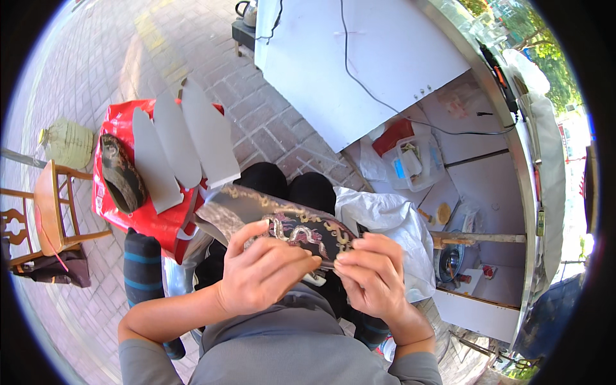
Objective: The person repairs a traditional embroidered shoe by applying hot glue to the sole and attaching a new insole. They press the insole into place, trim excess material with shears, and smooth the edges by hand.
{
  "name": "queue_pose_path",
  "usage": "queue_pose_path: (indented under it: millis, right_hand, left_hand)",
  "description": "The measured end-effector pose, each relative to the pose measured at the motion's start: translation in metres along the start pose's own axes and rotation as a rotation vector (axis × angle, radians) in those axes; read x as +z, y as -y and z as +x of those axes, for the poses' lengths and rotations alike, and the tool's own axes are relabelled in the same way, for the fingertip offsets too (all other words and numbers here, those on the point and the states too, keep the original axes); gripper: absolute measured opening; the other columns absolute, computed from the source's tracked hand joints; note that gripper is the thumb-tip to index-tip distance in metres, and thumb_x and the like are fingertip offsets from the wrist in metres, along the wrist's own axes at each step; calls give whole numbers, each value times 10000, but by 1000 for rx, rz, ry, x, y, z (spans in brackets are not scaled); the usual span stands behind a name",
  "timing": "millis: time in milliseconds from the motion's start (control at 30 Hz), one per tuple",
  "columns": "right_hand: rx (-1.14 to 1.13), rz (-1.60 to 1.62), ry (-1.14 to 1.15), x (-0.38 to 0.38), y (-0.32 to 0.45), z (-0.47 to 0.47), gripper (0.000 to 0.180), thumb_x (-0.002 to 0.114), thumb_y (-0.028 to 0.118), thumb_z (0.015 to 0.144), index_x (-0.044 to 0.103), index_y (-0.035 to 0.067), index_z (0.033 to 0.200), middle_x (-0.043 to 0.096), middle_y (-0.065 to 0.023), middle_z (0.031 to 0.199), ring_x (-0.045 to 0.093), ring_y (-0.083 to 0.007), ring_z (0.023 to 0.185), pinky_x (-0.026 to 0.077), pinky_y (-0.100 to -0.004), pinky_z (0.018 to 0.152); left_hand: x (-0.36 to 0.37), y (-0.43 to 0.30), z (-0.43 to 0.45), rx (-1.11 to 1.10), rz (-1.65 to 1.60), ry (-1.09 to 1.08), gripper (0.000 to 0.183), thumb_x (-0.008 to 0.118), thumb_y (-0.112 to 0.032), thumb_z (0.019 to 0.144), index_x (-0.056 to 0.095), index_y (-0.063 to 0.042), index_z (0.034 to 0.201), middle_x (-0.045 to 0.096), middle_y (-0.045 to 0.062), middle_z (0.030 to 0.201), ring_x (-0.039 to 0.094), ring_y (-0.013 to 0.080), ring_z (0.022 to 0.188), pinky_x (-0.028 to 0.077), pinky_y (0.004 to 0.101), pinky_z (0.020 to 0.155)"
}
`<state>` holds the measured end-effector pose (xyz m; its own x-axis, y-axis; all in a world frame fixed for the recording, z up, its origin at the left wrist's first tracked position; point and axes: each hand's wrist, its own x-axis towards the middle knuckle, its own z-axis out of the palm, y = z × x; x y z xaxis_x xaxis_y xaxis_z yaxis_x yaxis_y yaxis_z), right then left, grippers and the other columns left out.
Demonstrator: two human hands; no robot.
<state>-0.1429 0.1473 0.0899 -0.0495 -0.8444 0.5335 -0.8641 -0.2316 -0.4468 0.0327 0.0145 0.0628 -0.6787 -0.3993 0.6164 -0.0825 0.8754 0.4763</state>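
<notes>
Both hands hold a dark shoe upper [308, 226] with a gold border and a dragon-like pattern, stretched above my lap. My left hand [267, 267] grips its near edge at the middle, the forefinger lying over the patterned face. At the right-hand end, the fingertips of my right hand [373, 274] pinch the narrow tip. A pale fuzzy lining shows at the upper's wide left end. To the left, a red bag [115, 216] carries several grey sole-shaped sheets [175, 139] and a second patterned upper [120, 173].
A white panel [356, 62] with a black cable stands ahead. An open cabinet at right holds a clear plastic box [416, 163] and a metal bowl [450, 262]. White plastic sheeting [390, 221] lies beside my right knee. A wooden chair [50, 207] and a plastic jug [70, 142] stand left.
</notes>
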Motion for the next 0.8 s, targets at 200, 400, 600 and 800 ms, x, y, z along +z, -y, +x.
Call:
queue_pose_path:
  millis: [200,400,600,800]
  right_hand:
    - [446,476,-93,27,-21,5,241,687,49,881,623,27,1112,577,-187,1279,553,-316,1214,450,-381,1005]
    - [566,601,-106,46,-22,14,308,582,120,974,462,-3,1229,516,-209,1338,527,-239,1205,394,-348,1043]
    - [494,537,-44,51,-21,16,406,554,106,995,396,-29,1344,469,-219,1400,500,-285,1278,397,-360,1061]
    - [511,561,-13,51,-16,14,503,522,119,1020,286,-13,1444,380,-209,1496,481,-272,1300,396,-362,1074]
  left_hand:
    - [21,15,16,-226,-230,47,165,797,-64,721,715,-103,858,684,19,836,633,206,805,455,408,926]
    - [32,16,18,-432,-373,-24,161,762,12,739,721,-57,878,687,73,846,640,258,839,475,438,941]
    - [31,21,7,-399,-358,-74,159,754,1,769,710,-52,912,683,93,880,640,294,846,510,440,906]
    - [35,24,2,-330,-363,-126,207,798,-21,738,713,-54,924,685,71,892,652,268,831,532,429,880]
